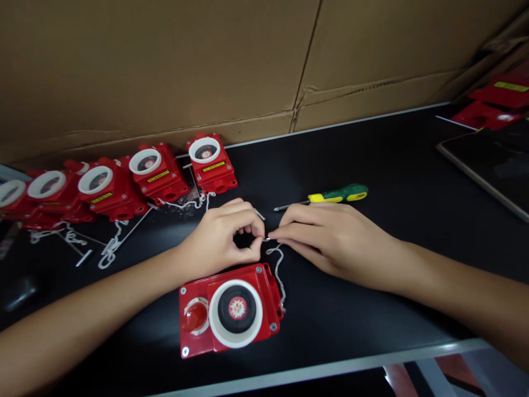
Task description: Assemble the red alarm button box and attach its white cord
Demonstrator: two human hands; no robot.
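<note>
A red alarm box (230,310) with a white ring, a black dial and a red button lies on the black table (372,309) close to me. A thin silver chain (279,274) runs from its right side up to my fingertips. My left hand (223,237) is curled, thumb and forefinger pinched at the chain's upper end. My right hand (326,237) lies just right of it, fingers pressed together and pinching the same end. The fingertips of both hands meet just above the box.
Several more red alarm boxes (157,172) stand in a row at the back left, with chains and small metal pins (109,251) before them. A green and yellow screwdriver (330,196) lies behind my right hand. Cardboard (206,66) walls the back. A tablet (491,157) lies far right.
</note>
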